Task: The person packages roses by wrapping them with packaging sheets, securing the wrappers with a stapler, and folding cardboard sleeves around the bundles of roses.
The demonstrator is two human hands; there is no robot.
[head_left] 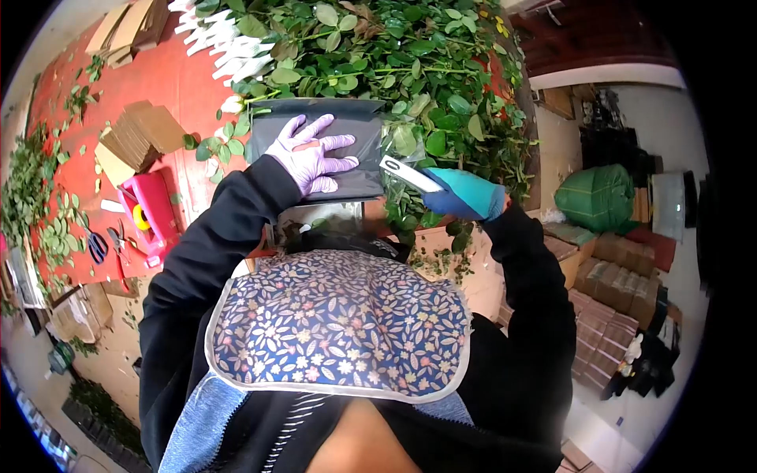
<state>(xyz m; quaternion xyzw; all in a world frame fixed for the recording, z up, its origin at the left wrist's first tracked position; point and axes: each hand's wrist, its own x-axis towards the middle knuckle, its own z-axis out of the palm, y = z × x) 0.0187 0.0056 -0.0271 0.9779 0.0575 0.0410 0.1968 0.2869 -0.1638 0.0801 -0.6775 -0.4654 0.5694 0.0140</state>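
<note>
My left hand [315, 157], in a thin lilac glove, lies flat with fingers spread on a dark grey wrapping sheet [356, 183]. The glove shows a gap or tear at the back of the hand. To the right of the sheet, my right hand [465, 195] wears a blue-teal glove and is closed round a white, flat, elongated tool [411, 173] with a dark oval at its tip. That tip points toward the sheet's right edge, beside clear film over leaves. The exact kind of tool cannot be made out.
Leafy green stems [426, 71] are heaped behind and right of the sheet on the red table [189, 87]. Left are folded cardboard pieces [142, 134], a pink tape dispenser [150, 213], scissors [97, 247] and pruners [120, 248]. A green sack [595, 197] and bundled cardboard stand right.
</note>
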